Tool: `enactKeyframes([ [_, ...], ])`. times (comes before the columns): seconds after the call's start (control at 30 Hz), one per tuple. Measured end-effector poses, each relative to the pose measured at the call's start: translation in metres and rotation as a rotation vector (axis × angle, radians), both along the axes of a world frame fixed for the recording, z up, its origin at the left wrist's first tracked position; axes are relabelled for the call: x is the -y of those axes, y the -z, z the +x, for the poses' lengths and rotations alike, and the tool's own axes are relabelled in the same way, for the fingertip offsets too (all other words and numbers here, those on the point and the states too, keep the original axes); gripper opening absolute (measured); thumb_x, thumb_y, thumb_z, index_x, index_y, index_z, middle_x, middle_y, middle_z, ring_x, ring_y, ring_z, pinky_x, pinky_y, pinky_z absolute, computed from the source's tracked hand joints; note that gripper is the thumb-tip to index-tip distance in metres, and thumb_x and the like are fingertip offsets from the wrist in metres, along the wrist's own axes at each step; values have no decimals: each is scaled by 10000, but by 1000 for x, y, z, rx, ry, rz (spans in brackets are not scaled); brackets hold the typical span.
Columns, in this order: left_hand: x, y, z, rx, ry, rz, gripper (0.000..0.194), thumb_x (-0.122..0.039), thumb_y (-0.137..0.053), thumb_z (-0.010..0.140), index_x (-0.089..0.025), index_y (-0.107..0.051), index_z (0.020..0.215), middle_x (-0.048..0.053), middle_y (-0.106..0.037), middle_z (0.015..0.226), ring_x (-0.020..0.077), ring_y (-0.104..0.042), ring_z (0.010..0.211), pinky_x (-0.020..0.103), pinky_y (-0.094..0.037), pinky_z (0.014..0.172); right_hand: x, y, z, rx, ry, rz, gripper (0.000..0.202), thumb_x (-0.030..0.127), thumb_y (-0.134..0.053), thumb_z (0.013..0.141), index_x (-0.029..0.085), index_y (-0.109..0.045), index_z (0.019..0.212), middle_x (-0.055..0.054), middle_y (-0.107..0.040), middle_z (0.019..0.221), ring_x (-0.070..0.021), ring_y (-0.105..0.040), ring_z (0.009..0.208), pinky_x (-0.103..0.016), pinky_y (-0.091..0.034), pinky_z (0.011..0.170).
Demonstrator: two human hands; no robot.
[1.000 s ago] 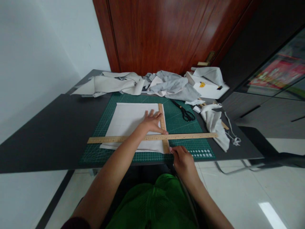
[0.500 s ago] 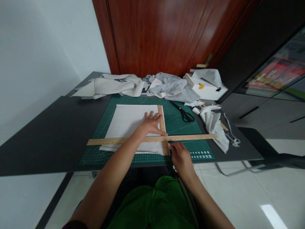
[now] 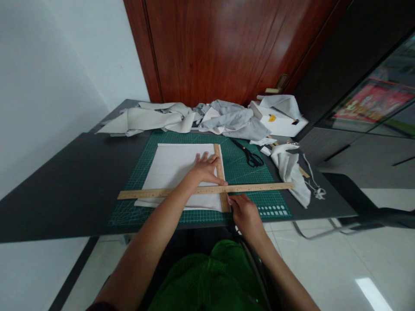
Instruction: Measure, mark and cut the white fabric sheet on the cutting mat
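Observation:
White folded cloth (image 3: 178, 166) lies flat on the green cutting mat (image 3: 249, 170). A short wooden ruler (image 3: 224, 202) runs along the cloth's right edge, and a long wooden ruler (image 3: 259, 187) crosses it from left to right. My left hand (image 3: 205, 169) rests spread on the cloth and the short ruler, its thumb by the long ruler. Just right of the short ruler's near end, my right hand (image 3: 244, 211) is closed in a pinch on a small pink thing, mostly hidden by the fingers.
Black scissors (image 3: 251, 156) lie on the mat's right part. Crumpled grey cloth (image 3: 233, 119), pale fabric (image 3: 155, 119) and a white box (image 3: 282, 123) line the back. A white drawstring bag (image 3: 292, 170) is at the right of the dark table (image 3: 74, 185).
The view has shifted very slightly. Both hands, the rulers and the cloth keep nearly the same places.

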State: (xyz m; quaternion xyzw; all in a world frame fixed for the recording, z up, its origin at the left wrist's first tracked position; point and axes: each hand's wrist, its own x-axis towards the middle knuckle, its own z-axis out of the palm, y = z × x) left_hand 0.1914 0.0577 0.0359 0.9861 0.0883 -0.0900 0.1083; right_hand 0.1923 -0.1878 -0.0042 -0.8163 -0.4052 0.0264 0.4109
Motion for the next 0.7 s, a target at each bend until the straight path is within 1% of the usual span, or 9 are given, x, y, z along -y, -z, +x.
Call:
enactKeyframes([
  [0.07, 0, 1, 0, 3, 1, -1, 1355, -972, -521, 666, -198, -88, 1690, 81, -33, 1756, 461, 67, 1593, 687, 60, 1241, 9, -2, -4, -57, -17, 3, 256, 221, -518, 960, 219, -759, 872, -117, -723, 884, -263, -664, 846, -381, -495, 823],
  [0.17, 0, 0, 0, -8, 0, -4, 1327, -962, -519, 680, -214, -90, 1690, 74, -26, 1757, 454, 78, 1594, 683, 67, 1242, 24, -4, -9, -168, -46, 33, 219, 247, -568, 928, 236, -770, 846, -99, -732, 861, -256, -669, 825, -375, -496, 798],
  [0.27, 1, -3, -1, -2, 1, -16, 1333, -959, -532, 672, -220, -89, 1690, 79, -33, 1757, 459, 75, 1593, 677, 65, 1244, 36, -5, -7, -309, -30, 99, 145, 341, -672, 888, 246, -770, 839, -80, -744, 854, -253, -671, 819, -365, -504, 770],
  [0.33, 1, -3, -2, 8, 3, -22, 1343, -958, -545, 663, -222, -90, 1690, 84, -41, 1757, 461, 71, 1593, 672, 67, 1245, 41, -5, 0, -428, 9, 163, 202, 438, -708, 879, 243, -759, 864, -51, -707, 755, -228, -638, 718, -349, -504, 690],
  [0.4, 1, -2, -2, 10, 0, -22, 1346, -956, -554, 659, -227, -88, 1691, 84, -48, 1756, 465, 65, 1592, 671, 77, 1243, 44, -7, 11, -565, 47, 250, 305, 549, -692, 881, 245, -718, 864, -8, -623, 653, -191, -571, 608, -321, -484, 590],
  [0.47, 0, 2, -1, 13, -2, -22, 1346, -955, -556, 661, -228, -84, 1691, 84, -53, 1756, 472, 60, 1590, 676, 89, 1239, 45, -11, 24, -698, 70, 344, 380, 628, -697, 847, 251, -655, 819, 9, -583, 659, -168, -537, 586, -294, -464, 532],
  [0.57, -2, 7, 1, 30, -2, -25, 1342, -952, -554, 665, -229, -83, 1691, 83, -59, 1756, 475, 57, 1590, 688, 98, 1233, 44, -19, 41, -849, 71, 441, 438, 661, -757, 766, 243, -627, 781, -26, -625, 785, -172, -563, 663, -292, -477, 528],
  [0.63, -3, 8, 1, 37, -4, -25, 1338, -950, -557, 662, -236, -88, 1691, 78, -54, 1757, 475, 58, 1590, 693, 100, 1231, 43, -22, 49, -902, 70, 477, 450, 671, -761, 763, 235, -650, 787, -30, -613, 789, -166, -544, 662, -289, -473, 523],
  [0.7, -4, 9, 2, 31, -4, -26, 1339, -951, -556, 660, -235, -90, 1691, 72, -41, 1758, 472, 65, 1590, 689, 103, 1233, 40, -22, 56, -906, 88, 512, 450, 654, -800, 741, 228, -660, 783, -3, -565, 746, -132, -472, 606, -257, -428, 493],
])
